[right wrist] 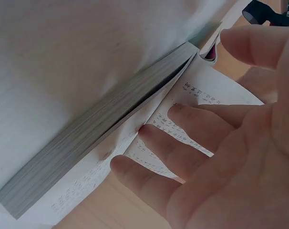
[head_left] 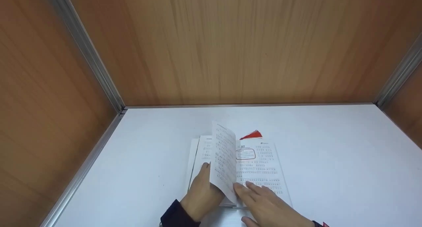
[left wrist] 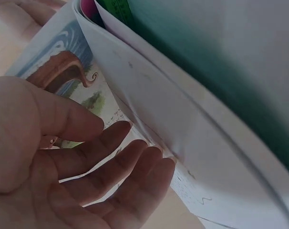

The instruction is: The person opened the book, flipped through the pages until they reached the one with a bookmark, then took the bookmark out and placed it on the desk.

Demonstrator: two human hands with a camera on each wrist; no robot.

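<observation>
- Nearest the viewer, two hands are working at the near edge of an open book (head_left: pixel 235 161) lying flat on the white table (head_left: pixel 329 174), near its middle.
- Left hand (head_left: pixel 202 190), in a dark sleeve (head_left: pixel 174 215), is resting on the left-hand pages with fingers lying fairly straight and relaxed; the left wrist view is showing the fingertips (left wrist: pixel 135 157) touching the underside of a lifted page, thumb free, nothing gripped.
- Right hand (head_left: pixel 263 204) is lying flat on the right-hand page, fingers (right wrist: pixel 182 138) spread and extended, pressing the printed sheet down; no pinch visible.
- Between the hands one page (head_left: pixel 224 161) is standing nearly upright, curving a little towards the right.
- Handling, as a judgement: the book is looking like a thin paperback, light, with soft, floppy leaves that bend readily and could crease or tear if pulled hard. A single leaf is best taken at its free near corner or outer edge; the whole book by its spine or closed page block, which the right wrist view is showing as a compact grey stack (right wrist: pixel 101 138).
- Just beyond the far edge of the book, a small red object (head_left: pixel 252 134) is showing; what it is cannot be told.
- Farther off, wooden panels (head_left: pixel 230 45) are enclosing the table at back and sides.
</observation>
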